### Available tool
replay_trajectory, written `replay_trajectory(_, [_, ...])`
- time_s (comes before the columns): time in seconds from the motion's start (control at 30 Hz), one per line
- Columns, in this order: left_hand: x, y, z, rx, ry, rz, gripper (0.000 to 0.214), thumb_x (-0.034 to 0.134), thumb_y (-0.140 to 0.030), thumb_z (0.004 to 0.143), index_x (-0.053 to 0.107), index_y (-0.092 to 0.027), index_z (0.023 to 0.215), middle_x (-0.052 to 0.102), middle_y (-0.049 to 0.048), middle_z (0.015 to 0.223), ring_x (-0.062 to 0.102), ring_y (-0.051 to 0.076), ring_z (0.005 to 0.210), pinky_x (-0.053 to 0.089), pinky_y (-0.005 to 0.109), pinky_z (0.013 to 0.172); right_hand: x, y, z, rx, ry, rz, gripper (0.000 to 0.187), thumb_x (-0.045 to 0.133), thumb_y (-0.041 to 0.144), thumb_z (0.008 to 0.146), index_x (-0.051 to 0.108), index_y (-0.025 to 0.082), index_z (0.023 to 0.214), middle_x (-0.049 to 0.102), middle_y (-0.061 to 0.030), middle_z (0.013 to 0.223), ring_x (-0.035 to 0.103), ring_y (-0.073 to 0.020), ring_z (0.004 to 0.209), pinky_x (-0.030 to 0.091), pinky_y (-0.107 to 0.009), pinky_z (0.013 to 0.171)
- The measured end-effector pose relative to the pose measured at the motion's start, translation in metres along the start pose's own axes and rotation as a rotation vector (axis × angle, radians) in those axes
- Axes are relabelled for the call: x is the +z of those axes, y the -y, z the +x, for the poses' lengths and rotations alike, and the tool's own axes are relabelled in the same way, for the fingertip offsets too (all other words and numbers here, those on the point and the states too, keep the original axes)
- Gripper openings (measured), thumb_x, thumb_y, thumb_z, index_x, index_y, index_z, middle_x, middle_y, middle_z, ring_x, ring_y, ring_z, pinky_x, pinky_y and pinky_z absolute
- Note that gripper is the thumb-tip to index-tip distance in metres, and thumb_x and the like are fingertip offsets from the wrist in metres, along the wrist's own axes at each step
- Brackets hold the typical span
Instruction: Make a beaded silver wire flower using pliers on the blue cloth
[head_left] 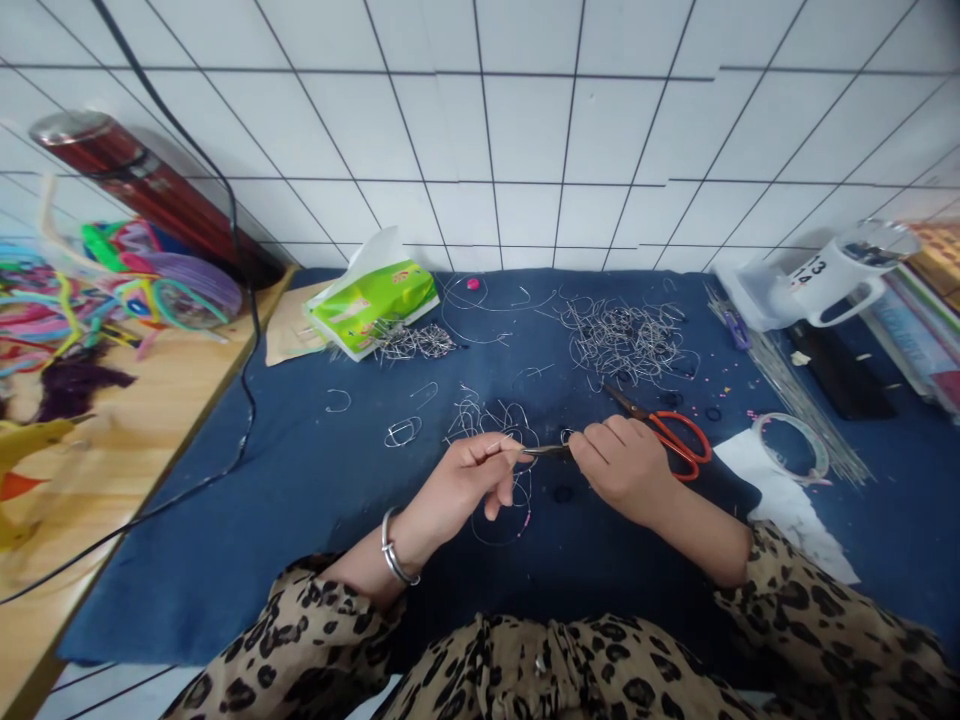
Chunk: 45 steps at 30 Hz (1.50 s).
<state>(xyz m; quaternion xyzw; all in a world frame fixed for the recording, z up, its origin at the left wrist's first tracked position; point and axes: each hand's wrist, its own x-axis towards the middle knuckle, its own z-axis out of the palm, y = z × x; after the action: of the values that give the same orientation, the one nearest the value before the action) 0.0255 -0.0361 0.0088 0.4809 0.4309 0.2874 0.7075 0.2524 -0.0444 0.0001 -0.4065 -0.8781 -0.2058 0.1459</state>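
Head view: left hand [461, 485] and right hand [622, 468] pinch a thin metal piece [546, 451] above the desk [300, 480], fingers closed tight; a slackened pinch could drop the beaded wire loop [517, 525].

Loose long sleeves in leopard print, tan ground with black-brown spots: left sleeve [300, 640], right sleeve [825, 620]. On left wrist, silver bangle [394, 552]. Bare: left hand [465, 482], right hand [619, 468].
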Motion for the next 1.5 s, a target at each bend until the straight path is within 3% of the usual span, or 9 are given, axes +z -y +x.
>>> replay_trajectory(0.6, [0.000,0.005,0.002,-0.020,-0.031,0.095,0.014,0.050,-0.025,0.083,0.059,-0.015,0.087,0.055,-0.0042,0.049,0.043,0.005,0.034,0.033,0.014,0.034,-0.003,0.002,0.002,-0.044,0.006,-0.018,0.011,0.052,0.021,0.084,0.059,0.018,0.091,0.052,-0.0008,0.071,0.037,-0.0144,0.068,0.022,-0.033,0.059])
replay_trajectory(0.93, [0.000,0.000,0.002,-0.060,-0.027,-0.004,0.019,0.051,-0.030,0.083,0.063,-0.015,0.086,0.051,-0.0044,0.044,0.037,0.003,0.031,0.029,0.013,0.033,0.000,-0.002,0.000,0.039,0.006,0.054,0.011,0.049,0.020,0.085,0.060,0.018,0.088,0.049,-0.0016,0.067,0.036,-0.0149,0.068,0.024,-0.032,0.060])
replay_trajectory(1.23, [0.007,0.003,0.000,0.057,-0.140,-0.026,0.017,0.051,-0.029,0.084,0.059,-0.015,0.089,0.057,-0.0028,0.052,0.043,0.005,0.036,0.033,0.015,0.037,-0.001,0.004,0.003,0.098,0.016,0.024,0.011,0.049,0.019,0.085,0.059,0.017,0.088,0.051,-0.0021,0.069,0.037,-0.0157,0.070,0.024,-0.033,0.062])
replay_trajectory(1.5, [0.027,-0.002,-0.002,0.133,-0.238,-0.090,0.020,0.051,-0.034,0.085,0.056,-0.015,0.086,0.057,-0.0033,0.053,0.042,0.005,0.036,0.032,0.016,0.038,-0.010,0.007,0.010,0.135,-0.011,0.009,0.012,0.048,0.020,0.086,0.059,0.017,0.089,0.051,-0.0030,0.070,0.038,-0.0161,0.070,0.025,-0.033,0.063])
